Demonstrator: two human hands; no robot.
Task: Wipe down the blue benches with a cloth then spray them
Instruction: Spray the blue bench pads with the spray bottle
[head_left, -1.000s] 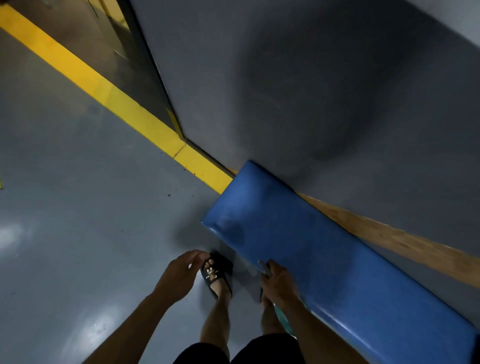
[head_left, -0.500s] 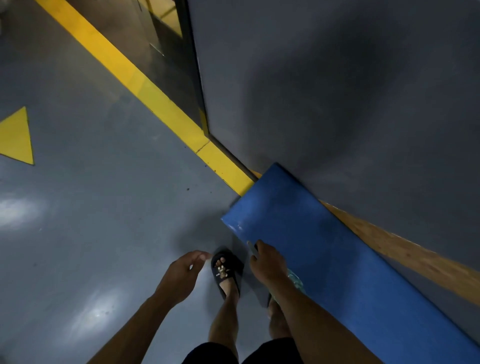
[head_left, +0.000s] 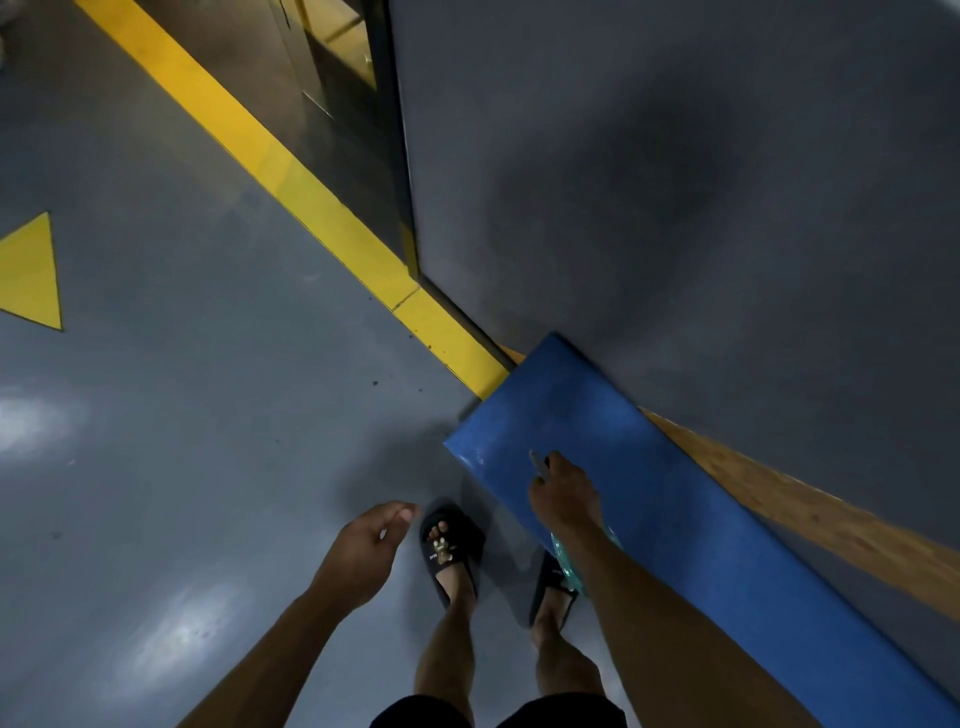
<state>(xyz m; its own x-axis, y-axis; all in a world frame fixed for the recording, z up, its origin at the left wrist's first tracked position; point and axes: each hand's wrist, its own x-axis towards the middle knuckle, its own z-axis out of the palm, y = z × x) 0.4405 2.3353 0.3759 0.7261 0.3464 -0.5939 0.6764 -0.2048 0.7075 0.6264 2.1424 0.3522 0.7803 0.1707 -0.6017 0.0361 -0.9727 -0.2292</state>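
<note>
We see the right hand (head_left: 563, 496) over the near end of the blue bench (head_left: 649, 499), its grip closed on a teal cloth (head_left: 566, 564) trailing under the wrist. Left hand (head_left: 363, 545) hangs relaxed, holding nothing. Risk: the bunched cloth skips the end corner, and wet floor underfoot invites a slip in sandals (head_left: 449, 551).

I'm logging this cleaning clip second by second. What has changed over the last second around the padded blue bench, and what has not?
The right hand has slid from the front edge up onto the top of the padded blue bench, nearer its end, carrying a teal object that shows beneath the wrist; what it is cannot be told. The view has shifted, bringing a yellow floor triangle into sight. The left hand still hangs free, holding nothing.
</note>
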